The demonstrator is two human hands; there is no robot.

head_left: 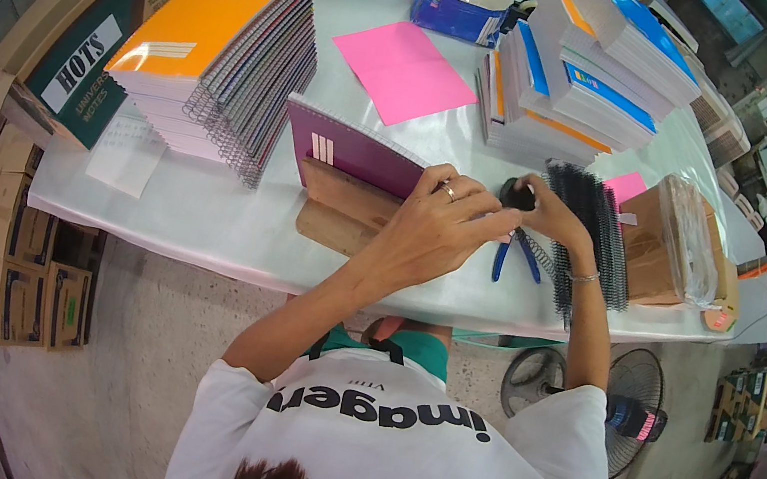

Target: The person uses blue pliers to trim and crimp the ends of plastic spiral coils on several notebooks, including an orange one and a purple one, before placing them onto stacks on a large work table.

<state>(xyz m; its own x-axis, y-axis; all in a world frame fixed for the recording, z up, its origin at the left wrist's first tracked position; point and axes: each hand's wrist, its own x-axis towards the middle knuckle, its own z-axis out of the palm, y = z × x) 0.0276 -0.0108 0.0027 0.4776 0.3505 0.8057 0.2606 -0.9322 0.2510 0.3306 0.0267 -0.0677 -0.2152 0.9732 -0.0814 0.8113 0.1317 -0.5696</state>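
Note:
A maroon notebook [358,149] stands spine up against a brown wooden holder [332,216]. Over its right end is my left hand [443,214], with a ring on one finger. Its fingers are curled and pinched together; whatever lies between them is hidden. Close by on the right, my right hand [551,207] curls its thumb and fingers at a small black rounded object [517,195] whose kind I cannot make out. Below the hands lie blue-handled pliers [514,258], beside a loose wire coil [541,253]. A bundle of black binding coils [592,234] sits against my right wrist.
Left stands a tall stack of orange-covered spiral notebooks [204,37], beside a green-and-brown carton [91,48]. Pink sheets [402,70] and a blue box [460,9] lie farther back. Blue and orange book stacks [569,98] and a cardboard box [661,246] fill the right. A fan [629,408] stands below.

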